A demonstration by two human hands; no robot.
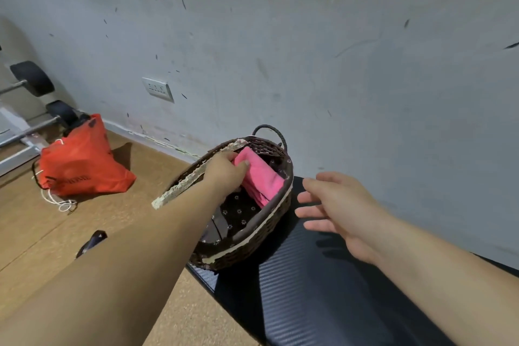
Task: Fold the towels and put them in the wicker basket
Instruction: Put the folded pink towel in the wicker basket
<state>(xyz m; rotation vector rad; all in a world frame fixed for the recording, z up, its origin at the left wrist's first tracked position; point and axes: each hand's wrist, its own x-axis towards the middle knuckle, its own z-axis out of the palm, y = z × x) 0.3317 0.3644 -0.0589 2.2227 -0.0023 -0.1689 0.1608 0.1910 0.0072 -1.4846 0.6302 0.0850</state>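
Note:
A dark brown wicker basket [252, 244] with a flowered lining and cream lace trim stands on the corner of a black mat, close to the wall. A folded pink towel [262, 178] lies inside it against the far right wall. My left hand [224, 171] reaches into the basket and grips the towel's upper left end with curled fingers and thumb. My right hand [337, 205] hovers just right of the basket over the mat, fingers spread and relaxed, holding nothing.
The black textured mat [323, 303] lies on a cork-coloured floor [42, 233]. A red drawstring bag [81, 160] sits at the left by the wall, with a barbell and weight plates [32, 78] behind it. A small dark object [91, 241] lies on the floor.

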